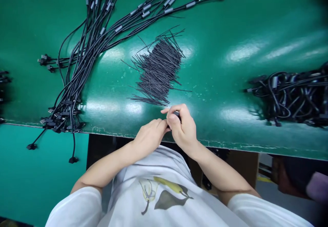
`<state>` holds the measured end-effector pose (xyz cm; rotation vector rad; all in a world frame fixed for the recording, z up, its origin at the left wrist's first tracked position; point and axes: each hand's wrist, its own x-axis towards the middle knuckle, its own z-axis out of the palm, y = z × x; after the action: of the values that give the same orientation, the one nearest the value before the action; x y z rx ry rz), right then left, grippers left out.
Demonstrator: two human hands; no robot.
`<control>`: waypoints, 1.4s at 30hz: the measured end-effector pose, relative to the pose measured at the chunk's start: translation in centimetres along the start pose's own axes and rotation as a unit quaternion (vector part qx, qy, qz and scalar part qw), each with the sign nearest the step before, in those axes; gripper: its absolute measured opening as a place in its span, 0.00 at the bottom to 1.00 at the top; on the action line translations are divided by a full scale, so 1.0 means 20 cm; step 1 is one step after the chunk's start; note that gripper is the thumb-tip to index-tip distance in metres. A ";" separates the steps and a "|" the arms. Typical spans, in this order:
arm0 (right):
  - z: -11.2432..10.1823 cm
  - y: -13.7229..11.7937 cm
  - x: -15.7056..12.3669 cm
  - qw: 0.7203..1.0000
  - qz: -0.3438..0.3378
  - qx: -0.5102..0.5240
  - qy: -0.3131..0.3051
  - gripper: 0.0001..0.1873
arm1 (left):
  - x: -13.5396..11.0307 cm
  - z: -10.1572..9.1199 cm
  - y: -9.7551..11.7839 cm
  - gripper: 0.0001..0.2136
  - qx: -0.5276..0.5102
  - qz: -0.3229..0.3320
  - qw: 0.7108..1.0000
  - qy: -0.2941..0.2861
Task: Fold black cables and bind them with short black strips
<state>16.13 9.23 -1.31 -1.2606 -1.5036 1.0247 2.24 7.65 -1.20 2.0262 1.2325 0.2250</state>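
Green gleamed the tabletop [217,83], and over its near edge the left hand [150,135] and right hand [186,129] were together, touching! The right was closed around a black item [177,114], its end peeking out by the thumb; the left's fingertips were hidden, so whether it gripped the item too, I couldn't tell. Just beyond lay a heap of thin black strands [160,68]; off to the left sprawled long black cables [84,53], and to the right a tangled black bundle [299,99].
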 end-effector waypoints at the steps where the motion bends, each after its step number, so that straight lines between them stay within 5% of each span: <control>1: 0.00 0.00 -0.01 1.000 -0.003 -0.011 -0.004 0.11 | 0.00 0.01 0.00 0.15 0.008 -0.010 1.000 0.001; 4: -0.03 0.00 -0.02 0.998 -0.041 -0.014 -0.043 0.10 | -0.02 0.02 0.00 0.13 -0.057 -0.026 0.998 0.007; 6: -0.10 0.01 0.04 0.994 -0.078 0.003 -0.079 0.14 | -0.04 0.01 -0.01 0.12 -0.187 -0.048 0.981 0.016; 8: -0.20 0.06 0.14 0.995 -0.083 -0.027 -0.046 0.18 | -0.06 -0.01 -0.04 0.14 -0.372 -0.090 0.923 0.043; 10: -0.30 0.15 0.26 0.987 -0.046 -0.150 0.017 0.16 | -0.07 -0.04 -0.07 0.16 -0.542 -0.126 0.827 0.075; 12: -0.39 0.24 0.36 0.954 -0.003 -0.299 -0.011 0.12 | -0.08 -0.06 -0.08 0.18 -0.646 -0.139 0.746 0.084; 14: -0.45 0.32 0.41 0.919 0.006 -0.386 -0.076 0.08 | -0.08 -0.08 -0.08 0.19 -0.687 -0.144 0.708 0.074; 17: -0.48 0.34 0.39 0.901 -0.011 -0.422 -0.099 0.07 | -0.10 -0.10 -0.06 0.20 -0.706 -0.140 0.690 0.070; 21: -0.46 0.22 0.20 0.941 0.054 -0.331 -0.050 0.07 | -0.12 -0.09 -0.03 0.20 -0.711 -0.121 0.691 0.057; 23: -0.39 0.12 0.08 0.967 0.070 -0.232 -0.080 0.08 | -0.14 -0.07 -0.02 0.21 -0.703 -0.105 0.702 0.035; 26: -0.24 0.01 -0.06 0.975 -0.007 -0.153 -0.161 0.09 | -0.16 -0.03 0.00 0.27 -0.689 -0.088 0.719 0.007; 29: -0.12 -0.05 -0.14 0.957 -0.133 -0.189 -0.177 0.10 | -0.18 0.00 0.01 0.30 -0.660 -0.084 0.746 0.022; 31: -0.09 -0.07 -0.16 0.924 -0.208 -0.278 -0.161 0.11 | -0.20 0.01 0.01 0.27 -0.605 -0.088 0.789 0.054; 34: -0.09 -0.11 -0.17 0.835 -0.318 -0.420 -0.156 0.14 | -0.22 0.02 0.00 0.26 -0.499 -0.094 0.857 0.092; 37: -0.10 -0.17 -0.14 0.744 -0.477 -0.429 -0.188 0.15 | -0.22 0.03 -0.01 0.25 -0.434 -0.108 0.892 0.070; 40: -0.12 -0.23 -0.12 0.658 -0.584 -0.431 -0.200 0.17 | -0.25 0.02 0.00 0.22 -0.444 -0.131 0.886 0.020; 42: -0.13 -0.26 -0.12 0.623 -0.610 -0.453 -0.187 0.17 | -0.27 0.00 0.00 0.21 -0.517 -0.129 0.846 -0.015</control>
<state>17.54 6.25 4.12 -0.2023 -2.7037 -0.5496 -0.59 3.21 0.08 0.9123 1.0026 0.5763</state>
